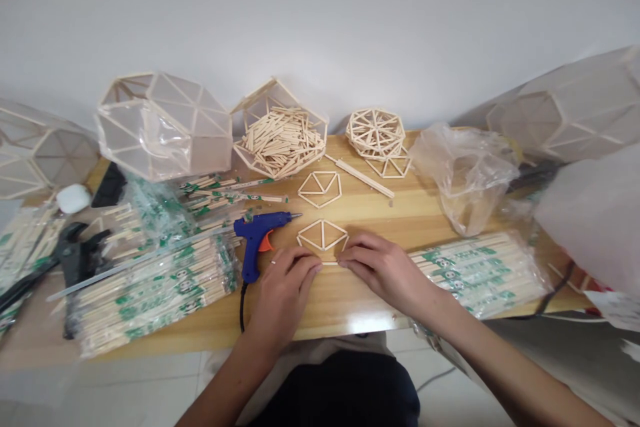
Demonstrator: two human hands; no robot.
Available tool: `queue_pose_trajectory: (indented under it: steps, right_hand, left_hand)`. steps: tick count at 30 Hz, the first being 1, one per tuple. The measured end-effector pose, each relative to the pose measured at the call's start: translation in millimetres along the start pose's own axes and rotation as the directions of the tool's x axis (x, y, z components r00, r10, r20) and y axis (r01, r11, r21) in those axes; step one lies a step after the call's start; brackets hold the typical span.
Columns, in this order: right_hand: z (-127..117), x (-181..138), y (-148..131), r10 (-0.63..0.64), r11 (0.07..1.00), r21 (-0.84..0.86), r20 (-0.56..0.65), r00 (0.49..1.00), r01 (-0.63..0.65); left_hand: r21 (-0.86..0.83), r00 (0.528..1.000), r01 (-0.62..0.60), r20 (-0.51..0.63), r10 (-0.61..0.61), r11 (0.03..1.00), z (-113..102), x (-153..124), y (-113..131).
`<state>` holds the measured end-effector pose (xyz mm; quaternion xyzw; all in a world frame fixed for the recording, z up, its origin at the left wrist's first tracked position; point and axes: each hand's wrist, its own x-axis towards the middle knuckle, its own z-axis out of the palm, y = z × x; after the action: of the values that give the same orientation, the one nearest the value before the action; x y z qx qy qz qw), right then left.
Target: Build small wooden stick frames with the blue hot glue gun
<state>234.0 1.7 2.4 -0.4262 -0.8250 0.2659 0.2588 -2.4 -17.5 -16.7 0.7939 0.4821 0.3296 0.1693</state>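
A small frame of short wooden sticks lies on the table in front of me, with triangles at its top. My left hand is at its lower left, fingertips pinched on one end of a short wooden stick along the bottom. From the other side, my right hand pinches at that stick's right end and touches the frame's right corner. The fingertips partly hide the joints. Left of the frame, a blue glue gun with an orange trigger rests on its side, nozzle pointing right.
Behind are a similar stick frame, a holder heaped with cut sticks and a stack of frames. Packs of wrapped chopsticks flank my hands, another pack being on the right. A black cutter lies left; polyhedral lanterns stand behind.
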Motion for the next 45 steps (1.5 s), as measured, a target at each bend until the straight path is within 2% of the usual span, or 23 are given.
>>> queue_pose_trajectory:
  steps: [12, 21, 26, 31, 35, 40, 45]
  right_hand:
    - [-0.3, -0.7, -0.7, 0.023, 1.0, 0.015, 0.018, 1.0, -0.023]
    - [-14.5, -20.5, -20.5, 0.119, 0.993, -0.03, 0.075, 0.99, -0.117]
    - [-41.1, -27.5, -34.3, 0.149, 0.989, -0.025, 0.009, 0.989, -0.148]
    - [-64.9, -26.8, -32.4, 0.171, 0.982, -0.053, -0.187, 0.967, -0.183]
    - [-69.7, -25.6, -26.9, 0.197, 0.973, -0.062, -0.29, 0.936, -0.224]
    - [-62.3, -19.6, -20.1, 0.257, 0.964, -0.001, -0.28, 0.925, -0.268]
    - [-54.9, -12.6, -10.1, 0.18, 0.984, 0.03, -0.179, 0.967, -0.178]
  left_hand:
    - [0.005, 1.0, -0.002, 0.004, 0.002, 1.0, -1.3, 0.7, 2.9]
    - [-0.01, 1.0, 0.003, -0.006, -0.003, 1.0, -0.5, 0.4, 2.4]
    - [-0.009, 1.0, 0.006, -0.008, -0.006, 1.0, -0.2, 0.0, 1.8]
    - [-0.017, 1.0, 0.003, -0.015, -0.004, 1.0, 0.6, 0.3, 1.6]
    - [-0.026, 1.0, 0.005, -0.021, -0.006, 1.0, 1.5, -0.3, 1.1]
    - [-0.026, 1.0, 0.003, -0.025, -0.004, 1.0, 2.0, -0.9, 0.1]
    - [-0.014, 1.0, 0.009, -0.02, -0.009, 1.0, 2.2, -0.9, 0.0]
